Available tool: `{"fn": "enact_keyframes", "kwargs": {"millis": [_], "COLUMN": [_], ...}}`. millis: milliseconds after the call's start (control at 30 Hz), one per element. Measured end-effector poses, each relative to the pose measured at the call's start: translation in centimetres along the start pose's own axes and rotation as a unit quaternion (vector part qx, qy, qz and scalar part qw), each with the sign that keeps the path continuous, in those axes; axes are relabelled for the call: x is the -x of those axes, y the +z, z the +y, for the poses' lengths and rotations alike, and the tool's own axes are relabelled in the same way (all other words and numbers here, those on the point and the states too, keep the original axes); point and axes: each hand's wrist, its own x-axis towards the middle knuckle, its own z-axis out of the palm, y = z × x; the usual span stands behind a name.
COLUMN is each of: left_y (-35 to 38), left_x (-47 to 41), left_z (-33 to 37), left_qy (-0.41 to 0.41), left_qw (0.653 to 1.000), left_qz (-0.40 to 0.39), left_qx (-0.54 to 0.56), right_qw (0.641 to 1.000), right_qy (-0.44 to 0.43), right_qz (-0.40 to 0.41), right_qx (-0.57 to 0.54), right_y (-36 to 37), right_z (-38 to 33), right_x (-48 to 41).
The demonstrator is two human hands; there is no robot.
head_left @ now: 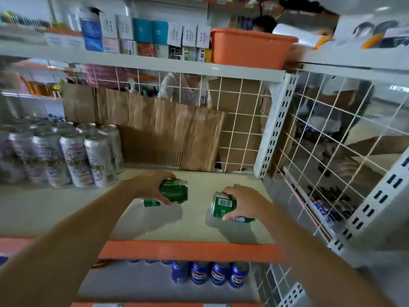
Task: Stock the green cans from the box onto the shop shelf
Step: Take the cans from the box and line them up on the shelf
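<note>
Both my arms reach over the pale shelf board (194, 227) with its orange front edge. My left hand (148, 185) grips green cans (173, 191), held tilted on their side just above the board; a second green can shows under the palm. My right hand (245, 201) grips another pair of green cans (222, 207), also tilted, with a barcode facing up. The two hands are apart, left one further in. The box is out of view.
Several tall silver cans (88, 156) stand at the shelf's left. Brown cardboard (172, 134) leans on the wire back grid. A white upright post and wire side panel (278, 127) bound the right. An orange tub (250, 47) sits above; blue cans (210, 273) stand below.
</note>
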Motion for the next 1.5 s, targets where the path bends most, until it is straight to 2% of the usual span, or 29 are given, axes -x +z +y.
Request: {"fn": "enact_keyframes", "kwargs": {"millis": [233,567,667,733,867,967,1033,1067,1300,1433,1500], "left_y": [1.2,0.6,0.2,0.3,0.1,-0.1,-0.3,-0.4,-0.2,1.2,2.0], "left_x": [-1.5,0.2,1.3,2.0,3.1,3.7,4.0,4.1,4.4,4.1,4.4], "left_z": [1.3,0.5,-0.1,-0.5,-1.1,-1.2,-1.1,-1.2,-1.3,-1.5,-1.2], "left_qy": [0.032,0.052,0.051,0.056,0.059,0.086,0.106,0.112,0.113,0.109,0.104], "left_qw": [0.999,0.997,0.992,0.985,0.972,0.965,0.958,0.955,0.944,0.901,0.89], "left_qz": [0.008,0.02,0.049,0.07,0.1,0.129,0.142,0.144,0.13,0.122,0.122], "left_qx": [0.01,0.056,0.103,0.146,0.202,0.211,0.224,0.232,0.282,0.401,0.427], "right_qw": [1.0,0.999,0.997,0.989,0.928,0.845,0.801,0.793,0.798,0.835,0.858], "right_qy": [0.012,0.047,0.044,0.03,-0.01,-0.034,-0.048,-0.054,-0.082,-0.079,-0.065], "right_qz": [0.01,0.004,0.053,0.103,0.151,0.137,0.145,0.157,0.227,0.22,0.201], "right_qx": [-0.002,0.014,-0.023,-0.105,-0.341,-0.517,-0.579,-0.586,-0.552,-0.499,-0.468], "right_y": [1.6,2.4,1.5,0.9,0.8,1.0,1.3,1.4,1.0,-1.0,-2.3], "right_z": [2.4,1.7,0.2,-1.7,-6.3,-9.5,-11.1,-11.7,-12.5,-11.5,-10.9], "right_x": [1.5,3.0,2.9,2.7,1.3,-0.5,-1.5,-1.9,-3.3,-3.5,-3.7]}}
